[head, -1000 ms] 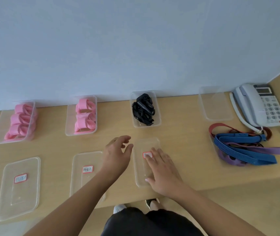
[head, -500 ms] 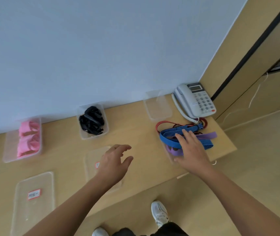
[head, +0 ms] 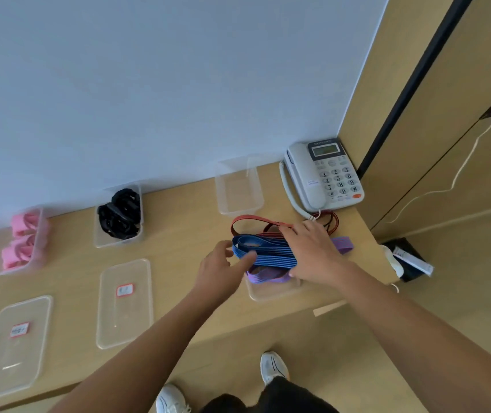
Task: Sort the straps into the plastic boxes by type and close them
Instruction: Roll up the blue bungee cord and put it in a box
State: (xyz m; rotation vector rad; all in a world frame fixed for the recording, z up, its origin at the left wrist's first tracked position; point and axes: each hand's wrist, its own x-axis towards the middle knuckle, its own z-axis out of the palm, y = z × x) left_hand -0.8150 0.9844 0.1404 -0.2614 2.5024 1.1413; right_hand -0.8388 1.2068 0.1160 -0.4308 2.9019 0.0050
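A tangle of blue straps [head: 268, 253], purple straps [head: 263, 278] and a thin red strap [head: 245, 219] lies on top of a clear plastic box [head: 271, 294] near the table's front right. My right hand [head: 312, 253] lies on the right half of this pile with its fingers spread. My left hand [head: 218, 268] reaches in from the left. Its straight index finger touches the blue straps and its thumb is apart, beside the loop's left end. An empty clear box [head: 238, 190] stands behind the pile.
A box of black straps [head: 119, 217] and a box of pink straps [head: 17, 242] stand along the wall. Two labelled clear lids [head: 125, 304] [head: 14, 344] lie flat at the front left. A white desk phone [head: 324, 174] fills the back right corner, beside the table's right edge.
My view swung right. My right hand left the lid in front of me and went onto the strap pile. My left hand followed and now touches the blue straps.
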